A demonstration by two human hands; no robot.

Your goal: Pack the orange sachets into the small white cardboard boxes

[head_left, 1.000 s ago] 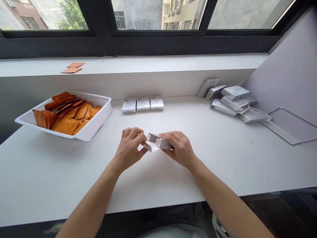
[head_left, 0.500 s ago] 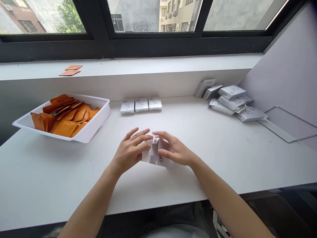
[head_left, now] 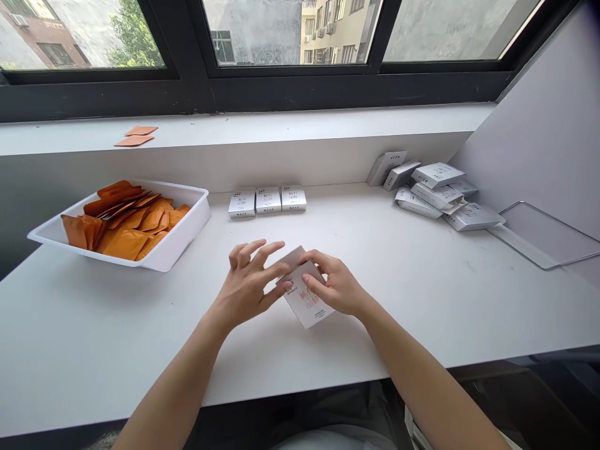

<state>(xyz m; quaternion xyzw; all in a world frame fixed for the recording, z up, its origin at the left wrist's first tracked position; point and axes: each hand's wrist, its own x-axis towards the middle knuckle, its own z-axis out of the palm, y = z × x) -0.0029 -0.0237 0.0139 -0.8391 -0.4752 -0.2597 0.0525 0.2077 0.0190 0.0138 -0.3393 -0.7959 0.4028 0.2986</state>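
While the right hand [head_left: 337,289] pinches the white carton [head_left: 305,310], the left hand [head_left: 248,282], fingers spread, touches its flap [head_left: 292,257]; uneven pressure could crease it.

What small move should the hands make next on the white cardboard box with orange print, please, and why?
I would probably press the pale cardboard flap inward with the left hand. It seems to stick out past the printed face of the box, the left fingertips are beside it, and the right hand steadies the box.
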